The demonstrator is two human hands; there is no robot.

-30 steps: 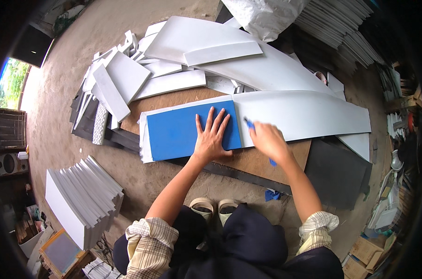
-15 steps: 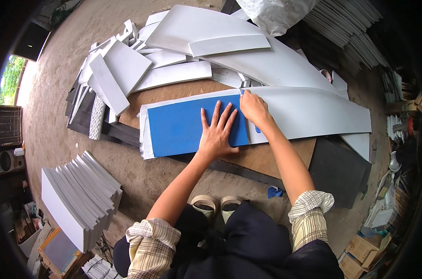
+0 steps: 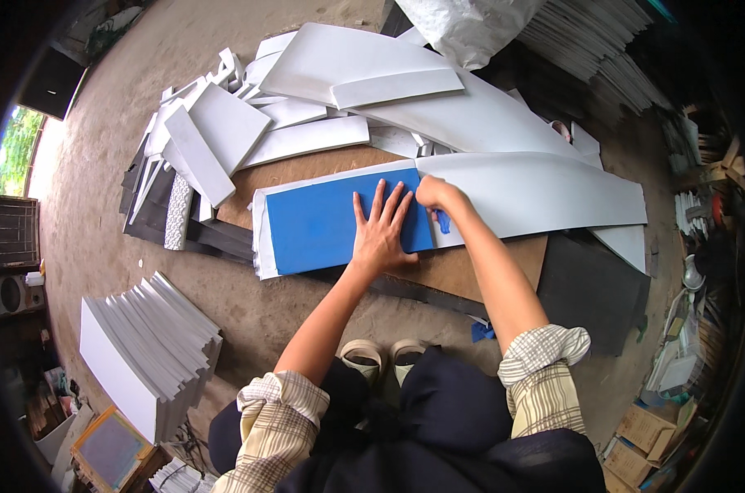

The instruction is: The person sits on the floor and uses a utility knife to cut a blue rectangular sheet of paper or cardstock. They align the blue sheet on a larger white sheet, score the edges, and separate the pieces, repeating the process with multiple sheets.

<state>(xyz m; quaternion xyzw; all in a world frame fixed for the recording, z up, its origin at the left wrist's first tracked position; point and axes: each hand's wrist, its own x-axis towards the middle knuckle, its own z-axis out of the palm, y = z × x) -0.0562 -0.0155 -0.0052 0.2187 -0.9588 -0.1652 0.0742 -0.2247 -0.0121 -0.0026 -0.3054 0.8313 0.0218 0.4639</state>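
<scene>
- Head view: the left hand (image 3: 381,234) lies flat, fingers spread, grasping nothing, pressing the blue sheet (image 3: 323,226) onto the white sheet (image 3: 545,193), apparently to keep it from sliding.
- The right hand (image 3: 438,195), clenched on a small blue tool (image 3: 443,222), sits at the blue sheet's right edge.
- Both sheets are smooth, flat, rectangular, and rest on a brown board (image 3: 487,267).
- Stacked white panels (image 3: 142,349) stand on the floor.
</scene>
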